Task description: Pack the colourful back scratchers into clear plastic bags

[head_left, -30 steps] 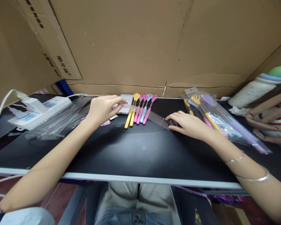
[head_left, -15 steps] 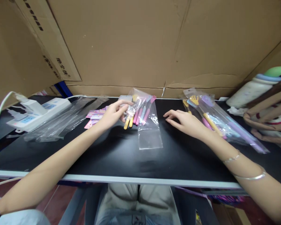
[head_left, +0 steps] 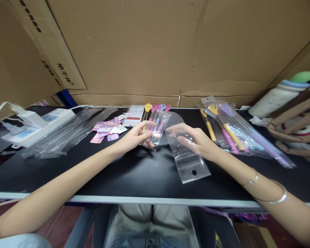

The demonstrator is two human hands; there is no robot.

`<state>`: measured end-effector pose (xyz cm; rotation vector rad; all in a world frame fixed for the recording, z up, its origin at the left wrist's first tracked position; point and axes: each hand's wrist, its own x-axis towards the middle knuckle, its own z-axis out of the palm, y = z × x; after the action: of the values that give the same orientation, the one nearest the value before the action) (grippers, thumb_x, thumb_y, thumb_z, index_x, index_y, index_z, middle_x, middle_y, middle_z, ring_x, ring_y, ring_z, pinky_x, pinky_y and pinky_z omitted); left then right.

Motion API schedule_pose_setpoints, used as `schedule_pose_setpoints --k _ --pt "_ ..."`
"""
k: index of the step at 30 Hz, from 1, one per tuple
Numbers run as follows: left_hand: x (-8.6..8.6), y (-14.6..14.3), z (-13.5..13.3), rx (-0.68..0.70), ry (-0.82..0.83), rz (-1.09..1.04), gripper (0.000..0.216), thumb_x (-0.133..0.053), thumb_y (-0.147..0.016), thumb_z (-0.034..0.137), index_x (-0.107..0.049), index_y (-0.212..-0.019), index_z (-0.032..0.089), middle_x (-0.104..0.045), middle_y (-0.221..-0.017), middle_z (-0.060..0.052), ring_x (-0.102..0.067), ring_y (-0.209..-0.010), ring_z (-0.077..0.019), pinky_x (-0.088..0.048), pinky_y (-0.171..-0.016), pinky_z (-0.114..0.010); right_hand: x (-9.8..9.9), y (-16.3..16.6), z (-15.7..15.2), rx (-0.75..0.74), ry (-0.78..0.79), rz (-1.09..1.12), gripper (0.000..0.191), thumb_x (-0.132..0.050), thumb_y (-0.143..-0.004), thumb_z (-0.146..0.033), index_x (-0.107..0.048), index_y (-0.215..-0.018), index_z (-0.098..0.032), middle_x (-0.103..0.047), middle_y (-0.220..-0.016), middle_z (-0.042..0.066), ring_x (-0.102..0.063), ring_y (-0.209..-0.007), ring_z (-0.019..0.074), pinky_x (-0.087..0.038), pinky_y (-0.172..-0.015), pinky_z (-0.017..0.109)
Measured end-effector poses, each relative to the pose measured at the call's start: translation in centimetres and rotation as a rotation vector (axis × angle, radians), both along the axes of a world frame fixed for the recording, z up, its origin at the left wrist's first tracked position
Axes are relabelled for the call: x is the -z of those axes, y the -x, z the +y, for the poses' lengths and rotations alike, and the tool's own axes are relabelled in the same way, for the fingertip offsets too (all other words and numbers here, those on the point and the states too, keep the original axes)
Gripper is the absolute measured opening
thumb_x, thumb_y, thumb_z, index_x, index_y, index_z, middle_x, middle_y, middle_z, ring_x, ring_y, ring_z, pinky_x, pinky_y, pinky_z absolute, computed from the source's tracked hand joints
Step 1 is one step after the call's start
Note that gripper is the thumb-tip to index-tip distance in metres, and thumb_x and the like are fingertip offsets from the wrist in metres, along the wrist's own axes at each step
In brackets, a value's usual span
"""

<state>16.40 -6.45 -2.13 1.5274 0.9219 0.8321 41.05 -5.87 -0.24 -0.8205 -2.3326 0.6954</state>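
Note:
My left hand (head_left: 138, 137) pinches one end of a clear plastic bag (head_left: 192, 170) with its fingers bent. The bag stretches across to my right hand (head_left: 196, 139), whose curled fingers show through the film. Its flap with a round hole hangs toward the table's front. Behind the bag lie several small claw-headed back scratchers (head_left: 157, 108) in yellow, pink and blue, side by side, their handles partly covered by film and my left hand. Whether any scratcher is inside this bag I cannot tell.
On the right lie bagged back scratchers (head_left: 232, 134), a white bottle (head_left: 274, 100) and a tan-handled bag (head_left: 294, 131). Small printed cards (head_left: 104, 129), a white box (head_left: 133, 117), plastic sleeves (head_left: 64, 137) and a power strip (head_left: 38, 129) are on the left. Cardboard (head_left: 134, 48) walls the back.
My right hand has moved left onto the bag. The bag has swung round, its holed flap now at the right front. My left hand has shifted slightly, uncovering the box and more cards.

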Motion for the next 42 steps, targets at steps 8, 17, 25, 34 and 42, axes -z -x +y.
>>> schedule_pose_setpoints --k 8,17,25,34,42 --pt "0.9 -0.5 -0.3 0.216 0.035 -0.031 0.041 -0.058 -0.089 0.032 -0.040 -0.124 0.020 -0.063 -0.116 -0.013 -0.067 -0.070 -0.0115 -0.053 -0.071 -0.026 0.7 0.3 0.2 -0.046 0.119 0.109 0.050 -0.052 -0.091 -0.037 -0.038 -0.138 -0.027 -0.052 -0.135 0.011 -0.059 -0.112 0.0223 -0.047 -0.096 0.043" --pt "0.7 -1.2 -1.2 0.288 -0.075 0.035 0.043 -0.053 -0.091 0.025 -0.040 -0.131 0.017 -0.067 -0.107 -0.012 -0.065 -0.076 -0.0126 -0.051 -0.079 -0.030 1.8 0.8 0.5 -0.073 0.213 0.151 0.057 -0.050 -0.092 -0.040 -0.028 -0.143 -0.025 -0.058 -0.125 0.012 -0.056 -0.114 0.0251 -0.048 -0.093 0.045" --pt "1.1 -1.0 -1.1 0.255 -0.111 0.067 0.035 -0.048 -0.094 0.033 -0.045 -0.125 0.017 -0.070 -0.097 -0.009 -0.065 -0.073 -0.0142 -0.050 -0.074 -0.029 2.6 0.6 0.8 -0.037 0.221 0.176 0.054 -0.050 -0.091 -0.040 -0.032 -0.140 -0.026 -0.063 -0.113 0.009 -0.059 -0.108 0.0233 -0.047 -0.093 0.044" --pt "0.2 -1.2 -1.7 0.303 -0.230 0.262 0.032 -0.050 -0.093 0.034 -0.052 -0.122 0.020 -0.069 -0.103 -0.006 -0.064 -0.082 -0.0153 -0.046 -0.070 -0.025 1.8 0.8 0.5 0.012 0.058 -0.094 0.038 -0.045 -0.093 -0.040 -0.053 -0.125 -0.023 -0.059 -0.123 0.008 -0.054 -0.114 0.0221 -0.042 -0.099 0.042" --pt "0.3 -0.9 -1.7 0.272 -0.476 0.411 0.033 -0.053 -0.090 0.039 -0.057 -0.118 0.021 -0.060 -0.122 -0.006 -0.055 -0.109 -0.0209 -0.041 -0.094 -0.032 1.6 0.7 0.3 0.043 -0.028 -0.138 0.034 -0.045 -0.093 -0.041 -0.060 -0.117 -0.023 -0.062 -0.114 0.008 -0.051 -0.113 0.0222 -0.041 -0.100 0.043"
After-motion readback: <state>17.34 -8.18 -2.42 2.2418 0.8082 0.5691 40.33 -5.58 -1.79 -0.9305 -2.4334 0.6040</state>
